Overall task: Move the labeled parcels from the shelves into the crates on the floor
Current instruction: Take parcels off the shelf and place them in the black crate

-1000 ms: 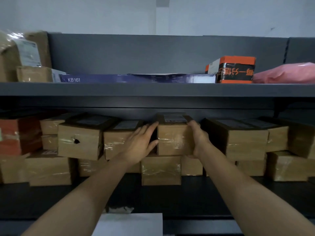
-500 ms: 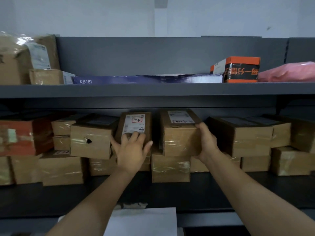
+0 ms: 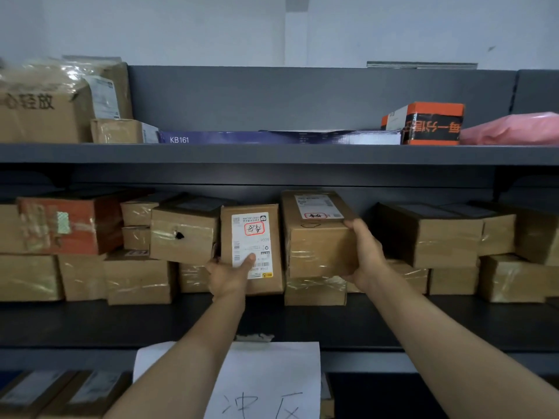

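Two brown cardboard parcels with white labels are lifted off the middle shelf (image 3: 302, 325). My left hand (image 3: 228, 275) grips the bottom of the left parcel (image 3: 257, 237), which stands upright with its label facing me and my thumb on the label. My right hand (image 3: 364, 255) holds the right side of the right parcel (image 3: 314, 237), which is tilted so its labelled top shows. The two parcels are side by side, nearly touching. No crates are in view.
Several taped brown boxes (image 3: 429, 234) are stacked along the middle shelf on both sides, with an orange-taped box (image 3: 69, 225) at left. The upper shelf holds a flat blue box (image 3: 272, 137), an orange-black box (image 3: 429, 122) and a pink bag (image 3: 514, 130). A paper sign (image 3: 272, 379) hangs below.
Both hands have pulled the two parcels out of the stack toward me. The left parcel has been tipped upright so its label faces me; my left hand moved to its bottom edge.
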Motion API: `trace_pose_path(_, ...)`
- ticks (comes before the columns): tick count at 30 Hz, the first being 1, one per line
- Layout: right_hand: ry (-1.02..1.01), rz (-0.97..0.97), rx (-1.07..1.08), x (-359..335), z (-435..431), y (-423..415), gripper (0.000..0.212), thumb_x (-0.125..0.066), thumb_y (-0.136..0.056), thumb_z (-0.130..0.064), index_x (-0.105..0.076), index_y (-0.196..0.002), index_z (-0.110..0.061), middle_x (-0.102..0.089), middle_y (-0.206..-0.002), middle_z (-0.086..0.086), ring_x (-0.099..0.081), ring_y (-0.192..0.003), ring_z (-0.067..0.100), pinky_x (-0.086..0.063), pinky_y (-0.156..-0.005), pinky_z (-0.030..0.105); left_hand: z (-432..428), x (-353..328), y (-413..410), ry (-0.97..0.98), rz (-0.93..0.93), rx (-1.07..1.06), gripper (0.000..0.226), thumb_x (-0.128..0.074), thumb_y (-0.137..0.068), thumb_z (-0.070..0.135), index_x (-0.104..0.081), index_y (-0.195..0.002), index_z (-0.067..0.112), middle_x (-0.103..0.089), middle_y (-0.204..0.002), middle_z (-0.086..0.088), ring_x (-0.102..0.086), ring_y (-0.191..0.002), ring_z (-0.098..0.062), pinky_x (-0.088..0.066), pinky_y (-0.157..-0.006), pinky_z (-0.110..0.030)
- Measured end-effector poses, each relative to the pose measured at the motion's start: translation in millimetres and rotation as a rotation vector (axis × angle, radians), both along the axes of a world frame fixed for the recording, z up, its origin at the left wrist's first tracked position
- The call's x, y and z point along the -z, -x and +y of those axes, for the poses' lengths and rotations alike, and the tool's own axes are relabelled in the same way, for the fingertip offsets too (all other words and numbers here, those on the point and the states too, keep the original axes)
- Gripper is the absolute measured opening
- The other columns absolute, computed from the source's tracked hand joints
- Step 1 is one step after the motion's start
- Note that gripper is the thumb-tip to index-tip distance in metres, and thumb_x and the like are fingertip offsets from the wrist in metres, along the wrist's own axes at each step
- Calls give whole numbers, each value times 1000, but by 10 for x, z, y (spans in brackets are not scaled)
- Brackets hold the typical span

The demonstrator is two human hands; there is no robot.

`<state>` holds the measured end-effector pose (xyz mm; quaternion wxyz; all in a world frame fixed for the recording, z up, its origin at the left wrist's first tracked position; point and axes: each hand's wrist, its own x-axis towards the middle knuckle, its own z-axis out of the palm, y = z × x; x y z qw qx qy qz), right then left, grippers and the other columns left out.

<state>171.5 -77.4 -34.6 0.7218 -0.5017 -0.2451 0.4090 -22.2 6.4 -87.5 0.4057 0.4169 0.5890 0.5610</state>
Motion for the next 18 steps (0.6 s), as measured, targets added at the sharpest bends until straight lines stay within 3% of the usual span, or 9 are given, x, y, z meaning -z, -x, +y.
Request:
trace_pose_path(3, -6, -8, -28, -11, -70, 40, 52, -67, -83, -41, -39, -125, -29, -47, -98, 5, -51, -88, 25, -50, -76, 48, -44, 19, 85, -28, -88, 109, 49, -71, -81, 30, -54, -122, 9, -63, -120, -10, -56, -113, -31, -43, -99, -45)
trace_pose_path(7, -9, -56, -135, -9, -155, 1, 48, -65, -84, -40, -42, -125, -34, -48, -103, 6, -52, -92, 27, -48, -61, 43, -155, -2, 181, -28, -220, 240, 47, -61, -89, 32, -47, -133, 26, -57, -124, -4, -52, -115, -28, -39, -103, -48)
trace_pose_path(12, -52, -61, -197, 118, -193, -123, 55, -65, -82, -41, -42, -131, -33, -51, -123, 10, -54, -107, 33, -52, -77, 49, -357, 43, 289, 1, -227, 322, 55, -59, -88, 38, -37, -139, 42, -45, -134, 1, -40, -127, -33, -30, -106, -57)
trace_pose_path(18, -126, -57, -228, 192, -402, -101, 62, -66, -73, -47, -46, -131, -37, -50, -131, 9, -51, -116, 34, -50, -87, 56, -563, 95, 447, -82, -206, 463, 58, -61, -86, 41, -35, -138, 45, -51, -128, 5, -47, -119, -23, -33, -108, -49)
